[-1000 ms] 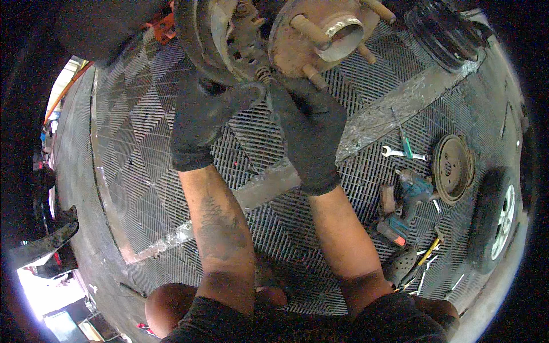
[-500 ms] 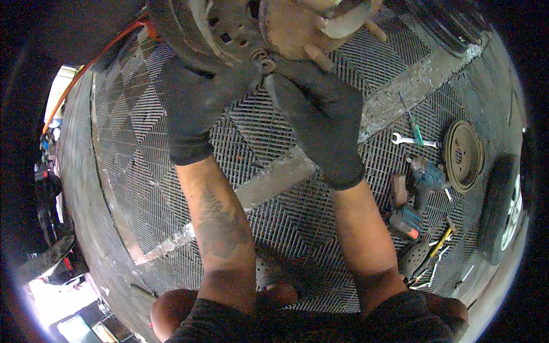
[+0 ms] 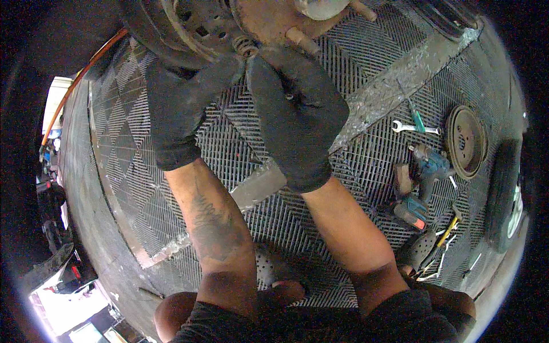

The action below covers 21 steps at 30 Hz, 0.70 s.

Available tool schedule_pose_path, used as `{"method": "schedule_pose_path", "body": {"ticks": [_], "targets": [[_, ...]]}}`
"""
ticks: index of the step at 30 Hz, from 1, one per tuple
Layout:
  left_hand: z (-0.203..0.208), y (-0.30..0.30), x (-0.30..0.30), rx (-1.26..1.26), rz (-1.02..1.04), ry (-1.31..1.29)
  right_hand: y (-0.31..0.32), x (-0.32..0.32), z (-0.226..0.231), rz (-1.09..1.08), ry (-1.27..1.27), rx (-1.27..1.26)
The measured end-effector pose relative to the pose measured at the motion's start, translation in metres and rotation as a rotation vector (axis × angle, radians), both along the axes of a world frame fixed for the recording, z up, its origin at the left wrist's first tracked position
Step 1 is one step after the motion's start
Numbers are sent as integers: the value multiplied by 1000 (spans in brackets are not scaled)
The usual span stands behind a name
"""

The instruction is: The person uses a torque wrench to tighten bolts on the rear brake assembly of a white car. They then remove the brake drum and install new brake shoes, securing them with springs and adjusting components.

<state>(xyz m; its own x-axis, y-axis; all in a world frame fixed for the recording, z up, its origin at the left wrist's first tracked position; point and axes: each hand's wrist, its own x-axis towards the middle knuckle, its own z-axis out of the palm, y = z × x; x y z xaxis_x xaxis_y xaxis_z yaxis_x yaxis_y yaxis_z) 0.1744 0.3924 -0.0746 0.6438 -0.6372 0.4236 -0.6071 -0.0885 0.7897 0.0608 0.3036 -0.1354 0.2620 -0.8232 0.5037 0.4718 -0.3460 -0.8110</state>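
A small coil spring [image 3: 245, 46] sits between the rusty wheel hub [image 3: 260, 23] and the dark brake backing plate [image 3: 200, 24], at the top of the view. My left hand [image 3: 186, 106], in a black glove, is closed with its thumb and fingertips at the spring's near end. From the other side my right hand [image 3: 297, 114], gloved too, pinches at the same end. The two hands' fingertips meet there, and some fingers are hidden behind the parts and the gloves. A stud [image 3: 302, 41] sticks out of the hub just above my right hand.
On the grid floor mat [image 3: 366, 171] to the right lie a combination wrench [image 3: 414, 128], a green-handled screwdriver [image 3: 418, 120], a cordless impact wrench [image 3: 429, 163], a brake drum [image 3: 464, 142] and a yellow-handled hammer [image 3: 449, 230]. A tyre [image 3: 502, 197] is farther right. An orange hose [image 3: 86, 74] runs at left.
The view has shifted, so the hub and hands appear farther left and higher. Both hands stay at the spring's end; my right wrist has swung left.
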Motion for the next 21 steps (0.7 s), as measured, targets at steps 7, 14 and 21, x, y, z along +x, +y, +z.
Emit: {"method": "schedule_pose_path", "body": {"ticks": [7, 14, 21], "targets": [[-1, 0, 0, -40, 0, 147, -2, 1, 0, -67, 49, -180], [-3, -1, 6, -85, -97, 257, -5, 3, -4, -138, 118, -256], [-6, 2, 7, -111, -107, 334, -10, 4, -6, -111, 81, -275]]}}
